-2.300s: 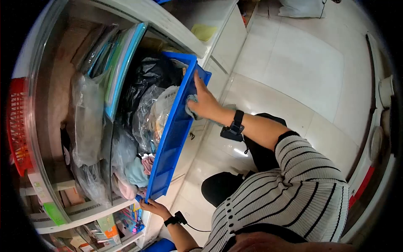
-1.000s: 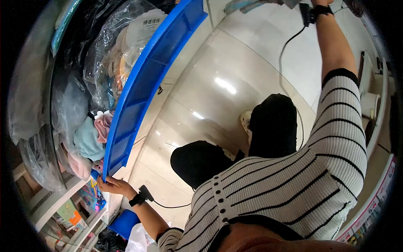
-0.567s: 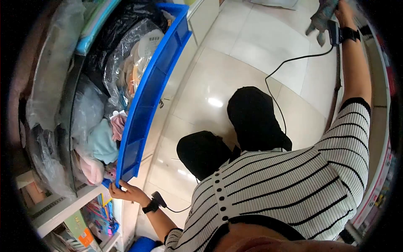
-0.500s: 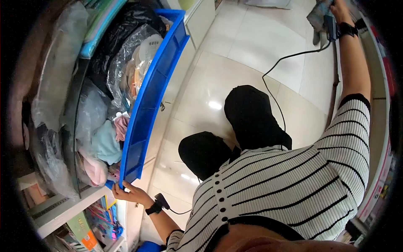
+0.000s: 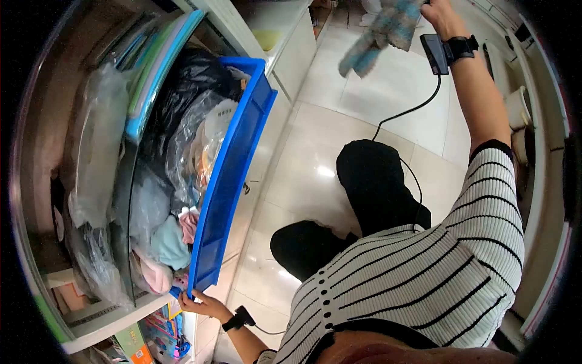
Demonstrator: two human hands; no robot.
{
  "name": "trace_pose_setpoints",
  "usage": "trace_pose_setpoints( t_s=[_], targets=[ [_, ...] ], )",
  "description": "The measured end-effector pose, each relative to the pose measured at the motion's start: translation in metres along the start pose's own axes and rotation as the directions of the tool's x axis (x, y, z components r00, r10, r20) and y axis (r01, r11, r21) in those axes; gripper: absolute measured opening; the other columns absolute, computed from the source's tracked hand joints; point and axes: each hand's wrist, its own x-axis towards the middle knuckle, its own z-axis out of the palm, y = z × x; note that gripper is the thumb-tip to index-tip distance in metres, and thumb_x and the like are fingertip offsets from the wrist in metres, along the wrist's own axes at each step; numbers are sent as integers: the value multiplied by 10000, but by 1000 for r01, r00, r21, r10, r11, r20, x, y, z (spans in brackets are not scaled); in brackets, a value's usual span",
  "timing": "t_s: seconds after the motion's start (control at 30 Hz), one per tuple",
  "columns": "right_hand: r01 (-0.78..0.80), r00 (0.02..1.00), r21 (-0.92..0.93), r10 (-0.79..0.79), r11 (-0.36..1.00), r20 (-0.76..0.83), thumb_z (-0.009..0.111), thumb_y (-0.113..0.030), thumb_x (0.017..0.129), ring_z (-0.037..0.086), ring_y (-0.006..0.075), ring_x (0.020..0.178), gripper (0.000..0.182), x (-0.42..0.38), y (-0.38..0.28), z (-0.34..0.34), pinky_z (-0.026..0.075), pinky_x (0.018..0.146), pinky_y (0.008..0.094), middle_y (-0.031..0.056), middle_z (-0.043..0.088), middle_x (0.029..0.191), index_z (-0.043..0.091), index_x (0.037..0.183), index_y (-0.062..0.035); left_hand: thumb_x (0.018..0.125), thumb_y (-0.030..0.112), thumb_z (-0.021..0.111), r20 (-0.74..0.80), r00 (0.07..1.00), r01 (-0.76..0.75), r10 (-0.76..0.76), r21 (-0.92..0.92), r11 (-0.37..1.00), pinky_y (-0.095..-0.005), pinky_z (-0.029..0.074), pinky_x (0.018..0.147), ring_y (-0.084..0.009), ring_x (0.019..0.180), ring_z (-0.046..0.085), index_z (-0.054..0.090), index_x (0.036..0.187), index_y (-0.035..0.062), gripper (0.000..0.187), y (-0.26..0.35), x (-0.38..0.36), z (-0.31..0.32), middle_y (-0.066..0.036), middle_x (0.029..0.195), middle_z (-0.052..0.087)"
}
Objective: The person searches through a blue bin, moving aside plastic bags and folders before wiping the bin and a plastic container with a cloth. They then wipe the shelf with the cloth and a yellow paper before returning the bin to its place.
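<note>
My left hand [image 5: 204, 305] grips the near lower corner of a blue plastic bin [image 5: 227, 200], which juts out from a shelf at the left. The bin holds a black plastic bag [image 5: 194, 82], clear bags, and soft pink and pale blue-green cloth items [image 5: 170, 246]. Up at the top right, my right hand [image 5: 444, 19] is closed on a checked grey and blue cloth [image 5: 388, 30] that hangs over the floor, apart from the bin. Its fingertips are partly cut off by the frame edge.
Colourful flat packs [image 5: 163, 73] and a large clear plastic bag [image 5: 100, 145] sit beside the bin. Below are packaged goods [image 5: 167, 333] on a lower shelf. White cabinets [image 5: 291, 54] line the tiled floor [image 5: 303, 145]. A black cable [image 5: 403, 112] runs from my right wrist device.
My right hand has swung leftward with the cloth, which shows more fully. The whole view has shifted, so the bin appears lower; my left hand stays at its corner.
</note>
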Motion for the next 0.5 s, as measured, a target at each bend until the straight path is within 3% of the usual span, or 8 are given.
trace_pose_setpoints(
  t_s=[0.07, 0.17, 0.23, 0.27, 0.3, 0.37, 0.43, 0.5],
  targets=[
    [-114, 985, 39, 108, 993, 133, 381, -201, 919, 626, 275, 766, 293, 19, 9, 10, 524, 754, 386, 148, 643, 809, 562, 893, 28, 963, 314, 487, 37, 999, -33, 30, 64, 997, -489, 359, 942, -380, 1097, 449, 542, 1078, -71, 406, -5, 4, -4, -242, 1165, 473],
    [-199, 964, 167, 162, 966, 211, 373, -222, 907, 617, 300, 761, 316, 62, 38, 10, 517, 769, 412, 161, 641, 812, 565, 899, 29, 958, 360, 468, 109, 987, -150, 116, 398, 905, -497, 371, 924, -401, 1115, 453, 613, 1018, -31, 421, 10, 21, -21, -257, 1202, 481],
    [-284, 942, 109, 256, 953, 217, 366, -237, 908, 616, 307, 780, 337, 65, 48, 25, 510, 787, 424, 165, 642, 828, 568, 911, 33, 959, 333, 466, 144, 986, -129, 82, 353, 927, -525, 335, 958, -407, 1182, 411, 624, 1040, -4, 381, 28, 39, -29, -249, 1278, 442],
    [-312, 944, 142, 289, 939, 160, 362, -250, 910, 614, 314, 796, 355, 68, 58, 38, 501, 809, 435, 166, 645, 852, 573, 936, 34, 964, 324, 451, 128, 978, -198, 167, 298, 934, -528, 315, 979, -411, 1203, 394, 607, 1075, -1, 377, 42, 48, -29, -244, 1295, 430],
    [-379, 902, 113, 338, 919, 269, 356, -267, 912, 615, 318, 797, 373, 76, 73, 34, 501, 807, 439, 167, 646, 869, 577, 955, 31, 968, 315, 437, 108, 962, -272, 253, 246, 930, -530, 295, 1000, -415, 1224, 376, 589, 1110, 2, 376, 65, 62, -25, -240, 1312, 418],
    [-381, 923, 160, 366, 911, 115, 374, -256, 912, 614, 319, 802, 350, 110, 114, 29, 504, 792, 449, 164, 648, 871, 580, 964, 22, 965, 276, 420, 253, 893, -409, 372, 111, 906, -523, 267, 1031, -413, 1251, 359, 548, 1160, -2, 363, 114, 94, -18, -241, 1328, 407],
    [-248, 946, 134, 269, 960, -180, 401, -221, 909, 614, 309, 767, 302, 106, 139, 35, 516, 753, 429, 156, 648, 872, 580, 962, 17, 940, 235, 435, 290, 804, -541, 519, -5, 841, -516, 276, 1032, -401, 1253, 370, 564, 1138, 21, 320, 169, 116, -3, -205, 1308, 456],
    [-353, 923, 146, 369, 924, -108, 433, -186, 899, 618, 295, 729, 254, 137, 173, 1, 527, 712, 387, 139, 645, 860, 577, 962, 14, 914, 194, 469, 349, 728, -575, 590, -156, 803, -506, 295, 1021, -402, 1215, 411, 596, 1090, 27, 275, 207, 134, 18, -196, 1258, 496]
  ],
)
